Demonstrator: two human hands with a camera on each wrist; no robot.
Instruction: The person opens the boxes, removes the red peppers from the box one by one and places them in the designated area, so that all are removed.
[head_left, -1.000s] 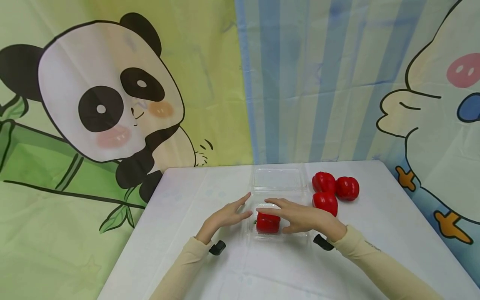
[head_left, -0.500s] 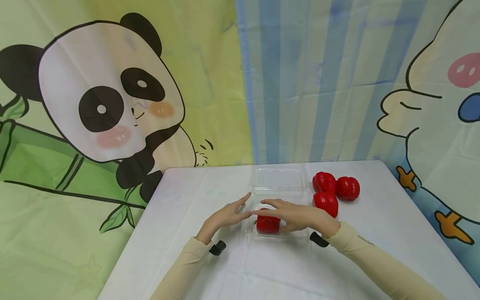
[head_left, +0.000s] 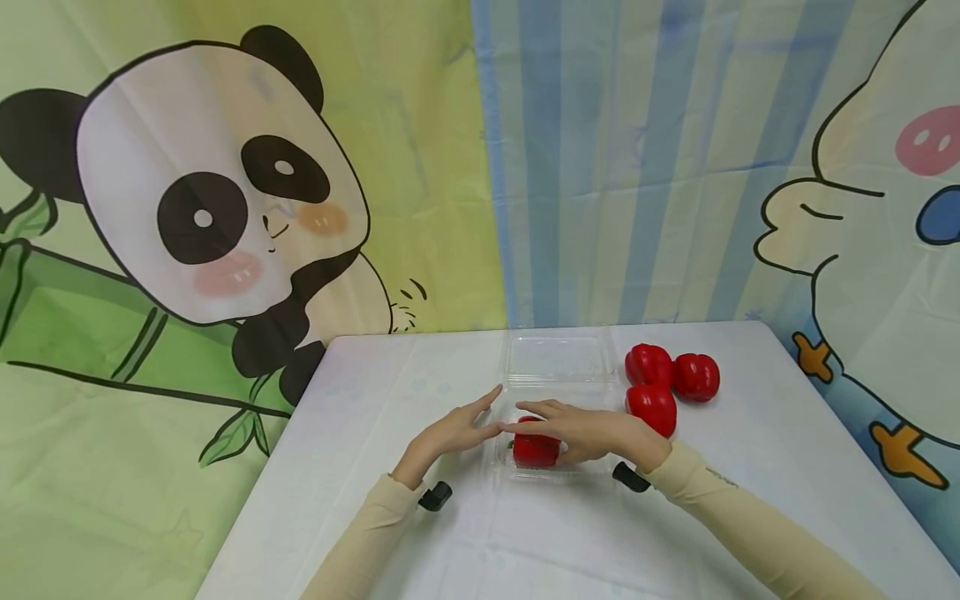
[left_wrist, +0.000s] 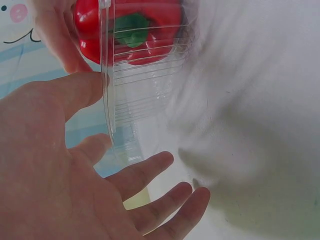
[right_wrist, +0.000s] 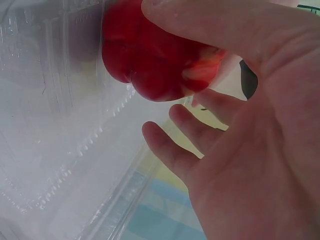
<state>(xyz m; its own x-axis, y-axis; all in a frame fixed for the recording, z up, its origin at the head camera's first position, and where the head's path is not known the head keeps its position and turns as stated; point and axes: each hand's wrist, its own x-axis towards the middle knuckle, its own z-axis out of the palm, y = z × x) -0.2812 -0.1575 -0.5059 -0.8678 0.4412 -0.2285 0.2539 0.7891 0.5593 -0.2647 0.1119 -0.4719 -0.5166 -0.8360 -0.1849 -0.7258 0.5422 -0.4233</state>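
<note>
A red bell pepper lies at the front left of a clear plastic clamshell box, its green stem facing left. The box's lid is folded back. My right hand arches over this pepper, thumb overlapping its right side in the head view and index finger reaching past it to the left. In the right wrist view its other fingers stand loosely spread, apart from the pepper. On the box's left, my left hand has its thumb and index fingertips at the rim, the other fingers spread outside the wall.
Several things stand right of the box: a near bell pepper, a back one and a right one, grouped close together. The white table ends at a printed curtain with a panda on it.
My right hand has shifted left over the pepper, so its fingertips now come up to my left thumb. My left hand, the box and the peppers have stayed in place.
</note>
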